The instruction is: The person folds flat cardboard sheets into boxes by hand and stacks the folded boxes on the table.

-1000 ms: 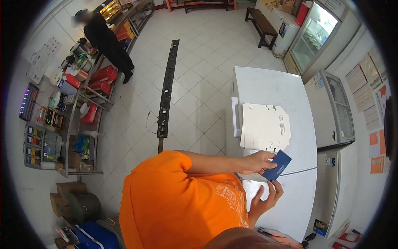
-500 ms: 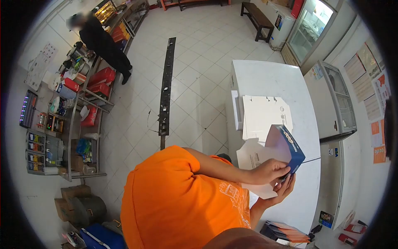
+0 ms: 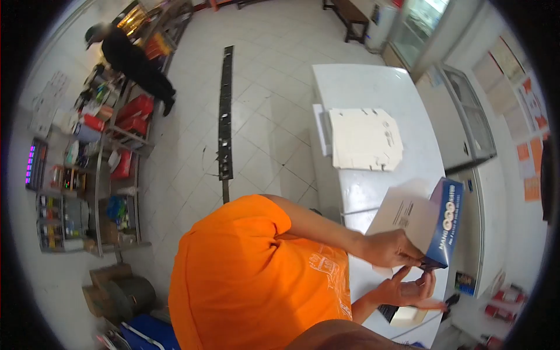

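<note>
A partly folded cardboard box (image 3: 452, 224) is raised over the right part of the white work surface. Its side panel is blue with white lettering, and a broad pale flap spreads to the left. My left hand (image 3: 388, 248) pinches the box at its lower corner, fingers closed on the card. Just below, my right hand (image 3: 405, 290) has its fingers apart, with fingertips at or close to the same corner; exact contact is hard to see. Flat white box blanks (image 3: 364, 140) lie stacked farther along the surface.
The white surface (image 3: 373, 81) runs along my front, with a glass-topped freezer (image 3: 469, 116) behind it. Under my right hand lies a dark and pale stack (image 3: 408, 315). Across the tiled floor, a person in black (image 3: 131, 61) stands at cluttered shelves (image 3: 111, 192).
The box has moved right and its blue lettered panel now faces the camera more. My right hand has loosened from around the lower edge, its fingers spreading. The whole view has shifted slightly.
</note>
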A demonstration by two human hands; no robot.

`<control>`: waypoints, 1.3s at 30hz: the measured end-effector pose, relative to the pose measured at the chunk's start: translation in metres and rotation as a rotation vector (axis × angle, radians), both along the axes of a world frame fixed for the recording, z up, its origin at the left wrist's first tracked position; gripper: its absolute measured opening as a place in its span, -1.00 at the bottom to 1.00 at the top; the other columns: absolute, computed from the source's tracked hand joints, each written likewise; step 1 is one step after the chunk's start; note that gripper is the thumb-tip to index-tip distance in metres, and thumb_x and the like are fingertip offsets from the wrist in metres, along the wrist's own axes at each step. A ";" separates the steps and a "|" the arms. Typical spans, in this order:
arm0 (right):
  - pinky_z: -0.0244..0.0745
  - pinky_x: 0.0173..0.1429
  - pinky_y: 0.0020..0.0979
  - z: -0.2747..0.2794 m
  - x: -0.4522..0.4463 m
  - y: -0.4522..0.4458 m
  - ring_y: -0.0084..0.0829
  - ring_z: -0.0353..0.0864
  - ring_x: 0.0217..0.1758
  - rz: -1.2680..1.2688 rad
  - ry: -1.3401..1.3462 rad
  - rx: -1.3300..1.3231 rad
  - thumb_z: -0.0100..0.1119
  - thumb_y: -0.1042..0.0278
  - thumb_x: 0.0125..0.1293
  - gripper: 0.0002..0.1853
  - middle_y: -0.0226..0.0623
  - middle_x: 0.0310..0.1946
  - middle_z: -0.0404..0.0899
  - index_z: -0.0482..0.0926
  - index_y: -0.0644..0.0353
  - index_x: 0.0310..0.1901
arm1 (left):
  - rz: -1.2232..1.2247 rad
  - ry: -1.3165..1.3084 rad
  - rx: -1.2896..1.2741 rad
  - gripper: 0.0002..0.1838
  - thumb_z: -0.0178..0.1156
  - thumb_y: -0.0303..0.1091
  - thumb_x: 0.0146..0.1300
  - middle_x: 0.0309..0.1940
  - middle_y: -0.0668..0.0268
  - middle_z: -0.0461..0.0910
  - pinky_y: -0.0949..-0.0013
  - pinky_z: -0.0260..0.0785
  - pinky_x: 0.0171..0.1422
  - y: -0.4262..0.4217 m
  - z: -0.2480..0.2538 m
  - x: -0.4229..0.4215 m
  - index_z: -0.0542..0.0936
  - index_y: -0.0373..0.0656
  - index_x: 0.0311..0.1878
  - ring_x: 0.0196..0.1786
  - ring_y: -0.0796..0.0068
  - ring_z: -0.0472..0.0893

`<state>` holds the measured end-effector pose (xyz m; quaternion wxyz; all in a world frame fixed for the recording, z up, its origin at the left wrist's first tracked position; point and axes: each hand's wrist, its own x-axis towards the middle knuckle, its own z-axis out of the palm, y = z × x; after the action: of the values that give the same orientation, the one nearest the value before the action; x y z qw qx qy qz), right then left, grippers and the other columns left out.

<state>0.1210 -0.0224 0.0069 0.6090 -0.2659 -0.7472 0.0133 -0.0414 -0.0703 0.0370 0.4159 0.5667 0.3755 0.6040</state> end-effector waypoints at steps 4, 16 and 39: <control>0.63 0.36 0.24 0.051 0.099 -0.009 0.22 0.53 0.39 -0.047 -0.044 0.131 0.70 0.33 0.23 0.02 0.13 0.40 0.37 0.15 0.18 0.57 | 0.041 0.749 0.532 -0.82 0.30 -0.36 0.29 -0.20 0.33 0.81 0.13 0.61 0.15 0.034 0.041 0.034 0.81 -0.03 -0.10 -0.11 0.35 0.79; 0.56 0.14 -0.25 0.092 0.340 -0.027 -0.33 0.70 -0.28 -0.768 -0.715 -0.324 0.51 0.44 0.23 -0.79 -0.39 -0.34 0.76 0.73 0.10 -0.11 | -0.327 0.518 0.758 -0.86 0.35 -0.34 0.36 -0.12 0.26 0.79 0.07 0.63 0.33 0.020 0.056 0.243 0.76 -0.18 -0.12 -0.01 0.33 0.79; 0.73 -0.16 -0.09 -0.038 0.294 0.087 -0.01 0.86 -0.22 0.077 -1.184 -0.630 0.31 0.38 0.24 -0.79 -0.04 -0.35 0.80 0.75 0.26 -0.14 | -0.242 1.266 0.293 -0.40 0.40 -0.24 0.32 0.16 -0.10 0.46 -0.05 0.38 0.40 0.065 -0.177 0.270 0.52 -0.24 0.38 0.29 -0.14 0.41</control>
<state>0.4154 0.0641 -0.0311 -0.0112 -0.3665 -0.9245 0.1043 0.2287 -0.0051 -0.1401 0.0984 0.9013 0.3949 0.1482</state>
